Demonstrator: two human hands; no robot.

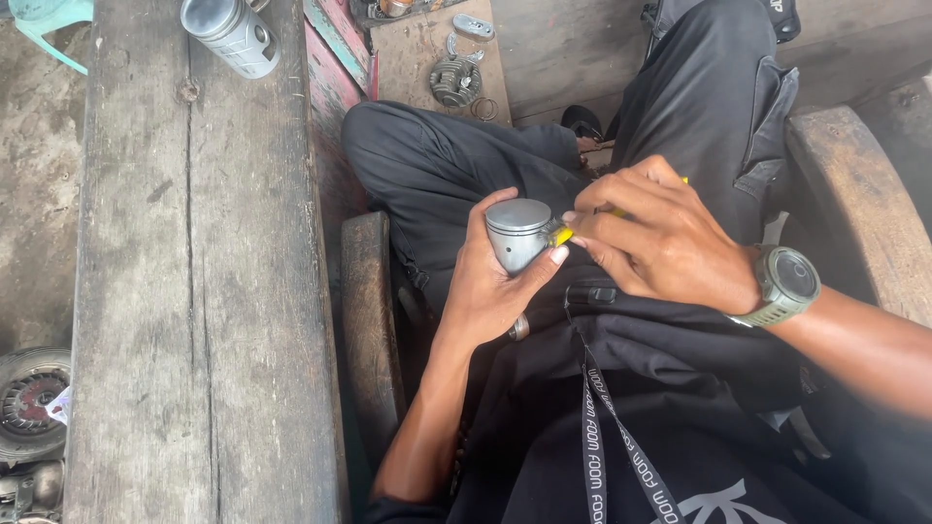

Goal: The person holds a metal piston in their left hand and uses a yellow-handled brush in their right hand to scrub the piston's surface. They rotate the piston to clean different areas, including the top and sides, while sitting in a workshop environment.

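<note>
Grey metal piston [517,233] in left hand's [490,281] grip; yellow tool [561,235] mostly hidden in right hand [660,238].

Two pistons: one [517,234] at centre, another [233,34] at eleven o'clock. Two hands [495,281] [660,238]. One wristwatch [788,281] at three o'clock. One gear [454,81] at twelve.

Piston [517,233] in left hand [495,281], right hand [660,243] beside; bench [204,291] left.

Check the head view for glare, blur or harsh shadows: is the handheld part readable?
Head view: soft daylight, no harsh shadows; the piston in the left hand is sharp, with mild sheen on its crown; the right hand hides most of the yellow tool.
</note>
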